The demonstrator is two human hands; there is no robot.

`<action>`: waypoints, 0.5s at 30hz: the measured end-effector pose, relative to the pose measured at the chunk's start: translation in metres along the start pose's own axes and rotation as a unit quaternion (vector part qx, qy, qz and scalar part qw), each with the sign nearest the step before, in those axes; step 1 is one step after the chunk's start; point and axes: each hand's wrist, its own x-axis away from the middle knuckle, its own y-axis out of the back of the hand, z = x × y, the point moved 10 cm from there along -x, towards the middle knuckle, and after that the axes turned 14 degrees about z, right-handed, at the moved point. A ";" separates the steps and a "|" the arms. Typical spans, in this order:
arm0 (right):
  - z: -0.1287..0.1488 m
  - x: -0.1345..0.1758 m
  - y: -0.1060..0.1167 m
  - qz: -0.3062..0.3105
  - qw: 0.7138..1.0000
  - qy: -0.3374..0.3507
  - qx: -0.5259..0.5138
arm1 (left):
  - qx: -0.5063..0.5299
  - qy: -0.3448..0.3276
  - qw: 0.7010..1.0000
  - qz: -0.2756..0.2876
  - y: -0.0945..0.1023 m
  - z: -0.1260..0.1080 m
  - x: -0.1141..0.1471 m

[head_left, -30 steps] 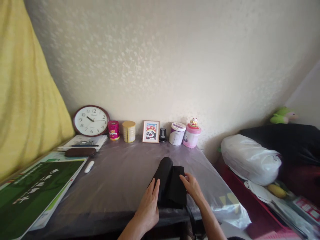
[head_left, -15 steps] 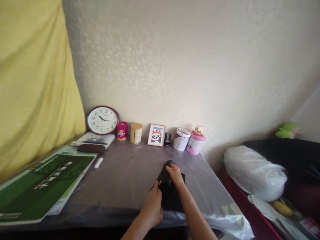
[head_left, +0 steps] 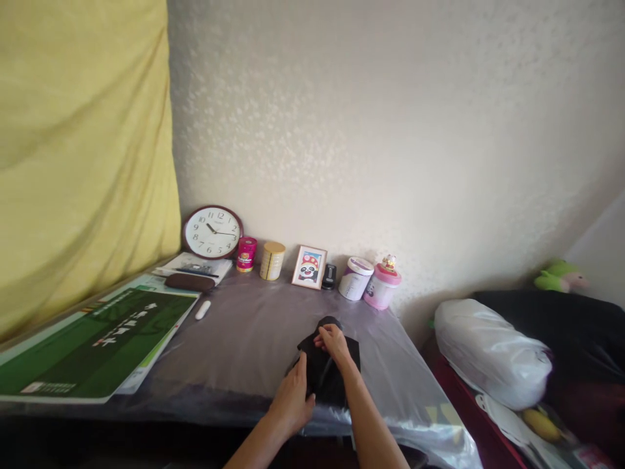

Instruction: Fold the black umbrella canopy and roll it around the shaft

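A large green paper booklet with white lettering (head_left: 97, 345) lies at 9 o'clock from the action, a small white rounded stick (head_left: 203, 310) just beyond its right edge, as a round white-faced clock with a dark red rim (head_left: 213, 232) leans on the wall at 10 o'clock.

Nearer the middle, the left hand (head_left: 293, 398) rests at the 8 o'clock side of a soft black folded piece of material (head_left: 325, 374), fingers stretched along its edge and thumb apart; whether they grip it cannot be told. The black piece sits near the front of the grey, plastic-covered surface (head_left: 244, 339), a wood-coloured frame with a panda picture (head_left: 309, 267) at 12 o'clock behind it.

The right hand (head_left: 333, 342), at the 3 o'clock edge of the material 1 second ago, has crossed to its far part, toward 12 o'clock. Its fingertips are drawn close together over the black folds; a pinch cannot be confirmed. With the left hand keeping to its side, the handling appears to have shifted from the right edge to the far end.

At 3 o'clock, a bulging white plastic bag (head_left: 491, 352) lies beyond the surface.
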 end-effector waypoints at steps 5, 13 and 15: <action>0.008 0.002 -0.004 0.015 0.998 0.037 0.058 | -0.067 -0.002 0.998 -0.016 0.012 -0.015 0.021; 0.023 0.015 -0.007 0.009 0.988 0.094 0.124 | -0.187 -0.022 0.982 -0.012 0.011 -0.042 0.012; 0.024 0.015 -0.007 0.009 0.986 0.104 0.131 | -0.174 -0.025 0.984 0.006 0.008 -0.039 0.008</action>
